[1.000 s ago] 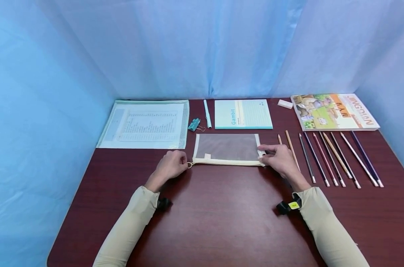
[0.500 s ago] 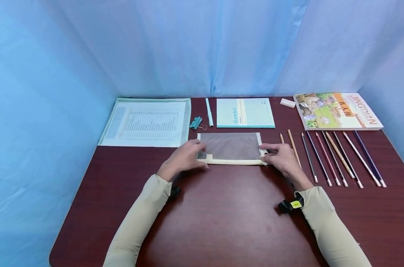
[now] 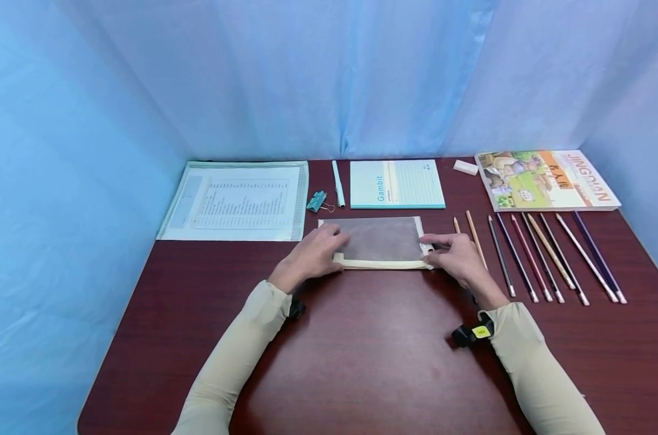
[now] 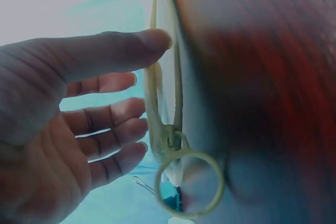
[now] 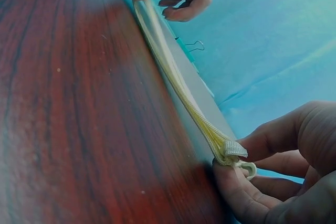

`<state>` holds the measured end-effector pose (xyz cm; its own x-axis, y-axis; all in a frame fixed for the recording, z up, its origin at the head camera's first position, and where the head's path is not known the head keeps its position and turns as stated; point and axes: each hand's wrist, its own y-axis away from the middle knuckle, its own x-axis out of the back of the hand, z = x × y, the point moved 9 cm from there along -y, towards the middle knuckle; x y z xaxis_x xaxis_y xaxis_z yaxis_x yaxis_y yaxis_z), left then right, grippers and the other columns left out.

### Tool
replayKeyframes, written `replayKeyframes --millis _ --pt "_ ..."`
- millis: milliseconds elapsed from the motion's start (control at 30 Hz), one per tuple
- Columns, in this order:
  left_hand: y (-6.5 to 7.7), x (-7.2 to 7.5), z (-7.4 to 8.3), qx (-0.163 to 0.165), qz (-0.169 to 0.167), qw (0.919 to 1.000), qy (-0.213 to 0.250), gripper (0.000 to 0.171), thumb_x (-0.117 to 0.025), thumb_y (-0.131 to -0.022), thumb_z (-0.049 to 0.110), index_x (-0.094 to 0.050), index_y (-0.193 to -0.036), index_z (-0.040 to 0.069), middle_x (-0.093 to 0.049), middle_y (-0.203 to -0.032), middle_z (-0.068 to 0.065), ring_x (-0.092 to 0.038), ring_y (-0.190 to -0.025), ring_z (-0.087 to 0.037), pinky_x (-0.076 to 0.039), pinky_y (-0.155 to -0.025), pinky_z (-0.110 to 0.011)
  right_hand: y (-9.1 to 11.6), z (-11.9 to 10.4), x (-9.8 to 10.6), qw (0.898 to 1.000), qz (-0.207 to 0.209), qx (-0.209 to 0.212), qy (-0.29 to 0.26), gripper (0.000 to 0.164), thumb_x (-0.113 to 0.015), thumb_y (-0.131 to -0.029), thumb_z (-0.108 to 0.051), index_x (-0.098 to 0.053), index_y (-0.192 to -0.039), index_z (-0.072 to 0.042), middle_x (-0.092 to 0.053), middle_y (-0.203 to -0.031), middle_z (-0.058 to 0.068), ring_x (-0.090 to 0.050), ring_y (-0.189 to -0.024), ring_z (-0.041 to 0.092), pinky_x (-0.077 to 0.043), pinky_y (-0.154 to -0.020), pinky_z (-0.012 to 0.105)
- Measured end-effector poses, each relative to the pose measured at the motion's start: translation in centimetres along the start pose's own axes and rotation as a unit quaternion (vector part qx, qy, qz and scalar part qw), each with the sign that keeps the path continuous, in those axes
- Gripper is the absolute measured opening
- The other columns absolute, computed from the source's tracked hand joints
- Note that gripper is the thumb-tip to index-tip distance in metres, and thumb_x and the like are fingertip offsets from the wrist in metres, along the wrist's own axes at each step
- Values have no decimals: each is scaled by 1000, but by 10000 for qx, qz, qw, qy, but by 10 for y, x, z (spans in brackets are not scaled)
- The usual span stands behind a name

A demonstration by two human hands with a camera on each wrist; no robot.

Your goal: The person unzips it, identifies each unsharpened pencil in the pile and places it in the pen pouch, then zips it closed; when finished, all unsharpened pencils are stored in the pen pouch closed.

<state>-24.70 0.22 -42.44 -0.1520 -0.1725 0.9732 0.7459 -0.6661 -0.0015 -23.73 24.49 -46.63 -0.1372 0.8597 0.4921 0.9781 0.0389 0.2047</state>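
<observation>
A mesh zip pouch (image 3: 380,238) with cream edging lies flat on the dark red table. At its right end, my right hand (image 3: 459,260) pinches the corner between thumb and fingers, beside a small fabric loop (image 5: 253,170). Over the left end is my left hand (image 3: 313,251), its thumb touching the front zip edge and its other fingers loosely bent over the mesh. In the left wrist view the two zip edges stand slightly apart under the thumb, and a ring pull (image 4: 221,182) hangs at the zip's end.
Behind the pouch are a teal binder clip (image 3: 317,201), a pale pen (image 3: 338,184), a notebook (image 3: 396,184) and a white eraser (image 3: 466,167). A document sleeve (image 3: 236,202) lies back left, a picture book (image 3: 546,181) back right. Several pencils (image 3: 548,260) lie right of my right hand.
My left hand has moved right from the ring pull at the pouch's left corner onto its left end, fingers now over the mesh. The right hand keeps its pinch on the right corner.
</observation>
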Motion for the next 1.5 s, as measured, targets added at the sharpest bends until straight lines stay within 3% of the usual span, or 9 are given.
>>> replayKeyframes --millis 167,333,667,933,1033,1100,1267,1367,1500 --pt "2 5 7 -226 106 9994 232 21 -70 -86 9 -68 -107 8 -67 -103 -8 -63 -91 -22 -58 -82 -37 -1 -1 0 10000 -43 9 85 44 -69 -82 1 -64 -125 8 -67 -115 34 -59 -71 -8 -53 -60 13" --pt "4 2 17 -500 93 9987 -96 9 -64 -87 5 -71 -91 9 -66 -88 -6 -62 -80 -20 -56 -71 -34 -1 -1 -2 9998 -90 71 134 44 -68 -83 1 -64 -126 8 -67 -115 34 -61 -74 -6 -53 -61 14" --pt "3 -3 24 -416 116 9979 -490 18 -65 -95 19 -72 -79 15 -68 -78 -3 -68 -76 -21 -60 -70 -36 3 -3 -3 9992 -198 144 322 44 -66 -85 0 -63 -129 5 -64 -126 32 -63 -86 -4 -52 -65 13" --pt "9 -1 30 -593 7 9982 -6 25 -63 -92 7 -63 -68 13 -60 -68 0 -54 -63 -13 -49 -59 -26 16 -14 5 9958 -603 341 596 49 -62 -94 -7 -51 -140 5 -57 -137 32 -68 -113 36 -64 -72 25" --pt "11 0 34 -724 -14 9972 186 26 -63 -89 2 -59 -65 13 -50 -64 3 -41 -62 -11 -38 -57 -24 22 -21 22 9926 -435 548 995 46 -64 -93 -9 -55 -136 4 -60 -133 31 -74 -101 30 -62 -69 22" --pt "13 0 35 -752 -23 9968 269 27 -64 -88 1 -57 -65 13 -45 -64 5 -37 -62 -11 -34 -56 -23 26 -26 40 9882 -170 714 1346 41 -66 -92 -11 -61 -130 3 -65 -125 31 -75 -88 14 -59 -65 18" --pt "19 -2 39 -540 -108 9968 572 25 -64 -86 1 -58 -65 13 -43 -61 6 -36 -58 -9 -32 -53 -20 34 -21 99 9718 642 875 2092 34 -70 -89 -18 -69 -119 -1 -72 -109 28 -52 -72 -19 -47 -58 11" --pt "22 -3 41 -371 -36 9971 662 24 -65 -83 0 -60 -64 12 -45 -59 6 -38 -56 -9 -35 -53 -20 37 -5 138 9619 986 699 2451 34 -70 -90 -22 -70 -117 -3 -72 -105 29 -47 -69 -20 -41 -57 14" --pt "27 -2 42 -43 307 9972 680 21 -67 -81 2 -63 -63 12 -55 -59 3 -44 -56 -10 -41 -53 -23 41 22 185 9476 1347 133 2895 38 -67 -91 -25 -67 -119 2 -66 -113 36 -68 -79 23 -42 -63 30"
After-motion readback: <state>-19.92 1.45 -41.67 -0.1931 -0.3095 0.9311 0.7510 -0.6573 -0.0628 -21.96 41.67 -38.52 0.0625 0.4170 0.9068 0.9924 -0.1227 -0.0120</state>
